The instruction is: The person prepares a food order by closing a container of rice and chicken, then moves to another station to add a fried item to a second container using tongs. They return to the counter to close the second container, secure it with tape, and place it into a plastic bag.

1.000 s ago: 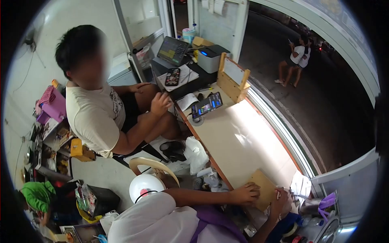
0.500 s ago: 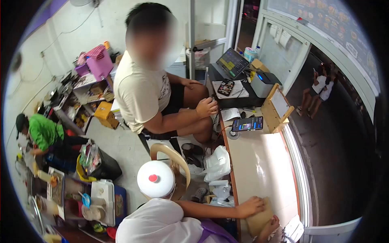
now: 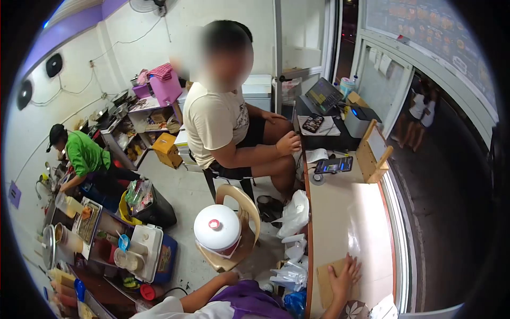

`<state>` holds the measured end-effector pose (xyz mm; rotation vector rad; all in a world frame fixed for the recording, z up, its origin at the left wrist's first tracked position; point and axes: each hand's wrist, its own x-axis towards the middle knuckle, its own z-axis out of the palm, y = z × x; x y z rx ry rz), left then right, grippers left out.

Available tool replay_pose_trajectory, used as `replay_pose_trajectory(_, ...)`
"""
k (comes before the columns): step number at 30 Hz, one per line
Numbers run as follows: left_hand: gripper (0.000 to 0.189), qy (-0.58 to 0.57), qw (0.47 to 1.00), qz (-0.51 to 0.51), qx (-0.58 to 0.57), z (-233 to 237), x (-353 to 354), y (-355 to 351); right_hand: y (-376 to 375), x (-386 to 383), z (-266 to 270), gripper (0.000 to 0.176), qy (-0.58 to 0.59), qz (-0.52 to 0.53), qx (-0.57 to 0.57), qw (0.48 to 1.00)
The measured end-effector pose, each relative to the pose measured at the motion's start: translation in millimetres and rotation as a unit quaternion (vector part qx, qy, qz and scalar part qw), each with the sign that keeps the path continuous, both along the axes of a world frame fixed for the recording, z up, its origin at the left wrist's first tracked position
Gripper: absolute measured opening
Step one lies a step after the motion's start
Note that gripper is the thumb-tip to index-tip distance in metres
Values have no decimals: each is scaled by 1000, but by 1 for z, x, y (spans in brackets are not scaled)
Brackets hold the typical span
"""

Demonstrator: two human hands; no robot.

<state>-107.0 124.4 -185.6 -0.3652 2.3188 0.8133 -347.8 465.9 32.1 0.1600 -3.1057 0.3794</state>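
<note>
My right hand (image 3: 344, 277) is open on the counter (image 3: 334, 218), its fingers spread over the right side of a flat brown paper piece (image 3: 324, 282). My left hand (image 3: 229, 277) is low in the view, beside the purple apron (image 3: 239, 297) and just below the tan chair (image 3: 226, 263); its fingers cannot be made out. On that chair stands a white lidded container (image 3: 217, 227) with a red knob. White plastic bags (image 3: 294, 214) hang by the counter's left edge.
A seated person (image 3: 220, 122) rests a hand at the counter's far end. Nearby are a phone (image 3: 333, 165), a wooden stand (image 3: 372, 154) and a tablet (image 3: 323, 95). At left, a person in green (image 3: 85, 154) bends over a worktop, near a black bin (image 3: 154, 204).
My left hand has left the brown paper and moved back to the left. My right hand has moved up onto the paper with its fingers spread. The view has shifted, showing more at left.
</note>
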Motion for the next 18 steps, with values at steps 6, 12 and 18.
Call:
replay_pose_trajectory(6, 48, -103, 994, 34, 16, -18, 47, 9, 10, -3, -40, 58, 87, 11, 37, 995)
replay_pose_trajectory(12, 46, -10, 984, 94, 152, -59, 121, 7, -6, 2, -12, 61, -2, -53, 47, 998)
replay_pose_trajectory(18, 42, -153, 954, 166, 200, -59, 235, -9, -111, 57, 17, 69, 61, 154, -136, 977)
